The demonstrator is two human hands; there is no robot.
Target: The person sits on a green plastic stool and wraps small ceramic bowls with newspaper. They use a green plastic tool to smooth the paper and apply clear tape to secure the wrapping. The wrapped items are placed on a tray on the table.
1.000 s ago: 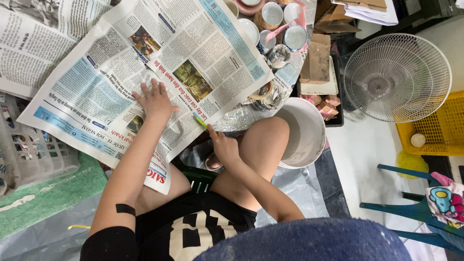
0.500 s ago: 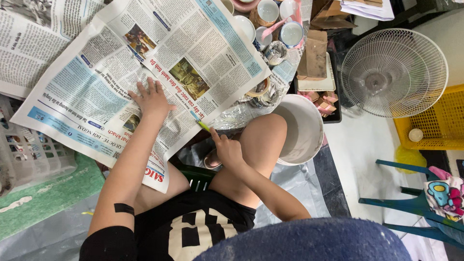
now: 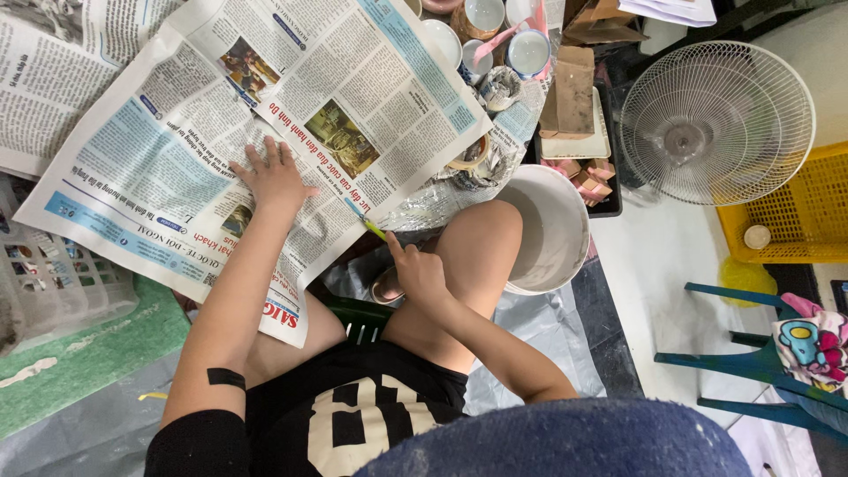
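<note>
1. at the far left lies a second newspaper (image 3: pixel 44 88), partly under the main sheet, with a pale plastic basket (image 3: pixel 53 283) nearer and a green mat (image 3: pixel 88 353) nearer still.
2. the open newspaper (image 3: pixel 177 150) spreads across the left and middle of the floor, its near edge draped over the person's thigh.
3. the left hand (image 3: pixel 274 177) lies flat on that newspaper, fingers spread, palm pressing down on the page just left of the printed photograph; it grips nothing.
4. a black band (image 3: pixel 226 378) shows on the left upper arm.
5. the right hand (image 3: pixel 418 272) sits just off the newspaper's right near edge, above the raised knee, fingers curled and pinching a thin yellow-green stick (image 3: pixel 374 230) whose tip touches the paper's edge.
6. so the sheet lies under the left palm and just left of and beyond the right hand's pinch.
7. right of the knee stands a white bucket (image 3: pixel 552 230), close against the leg.
8. farther off sit several bowls (image 3: pixel 530 51) and a cardboard box (image 3: pixel 574 88).
9. at the right are a white fan (image 3: pixel 715 124), a yellow crate (image 3: pixel 795 212) and a green chair (image 3: pixel 751 362).
</note>
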